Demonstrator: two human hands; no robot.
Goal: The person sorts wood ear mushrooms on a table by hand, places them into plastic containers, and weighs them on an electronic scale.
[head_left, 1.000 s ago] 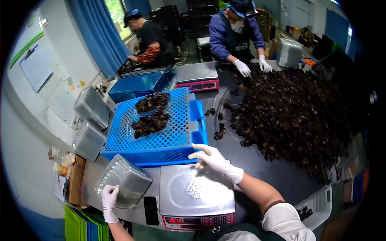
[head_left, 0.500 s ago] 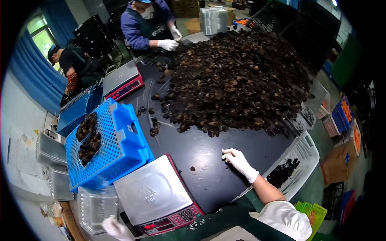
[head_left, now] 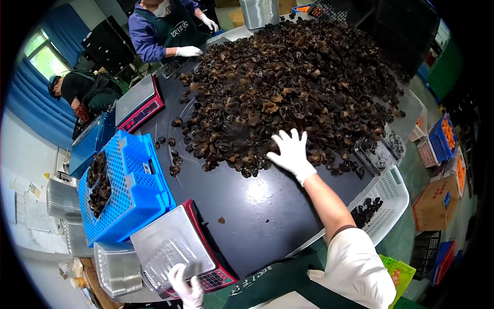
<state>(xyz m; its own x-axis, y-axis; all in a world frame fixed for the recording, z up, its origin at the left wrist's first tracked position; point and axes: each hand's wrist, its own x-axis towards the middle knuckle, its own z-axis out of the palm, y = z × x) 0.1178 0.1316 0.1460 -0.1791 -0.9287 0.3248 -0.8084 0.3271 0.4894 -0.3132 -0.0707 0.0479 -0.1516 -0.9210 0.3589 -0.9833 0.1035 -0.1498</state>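
My right hand (head_left: 292, 155), in a white glove, reaches over the near edge of a large pile of dark brown fungus (head_left: 278, 87), fingers spread, nothing in it. My left hand (head_left: 186, 286), also gloved, is at the front of a silver scale (head_left: 172, 242). Its fingers are around the edge of a clear plastic tray (head_left: 167, 260), which lies over the scale's plate. A stack of clear trays (head_left: 117, 270) stands left of the scale. Behind, filled trays of fungus (head_left: 99, 185) rest on an upturned blue crate (head_left: 131, 180).
Across the table, a co-worker's gloved hands (head_left: 189, 51) are near the pile's far left. Another person (head_left: 82, 90) bends over at the far left. A second scale (head_left: 138, 103) stands behind the blue crate. A white basket (head_left: 388, 206) with dark pieces is at the right.
My right hand has gone forward to the pile with its fingers spread. My left hand has moved from the tray stack to the scale, bringing a clear tray. The view has swung right.
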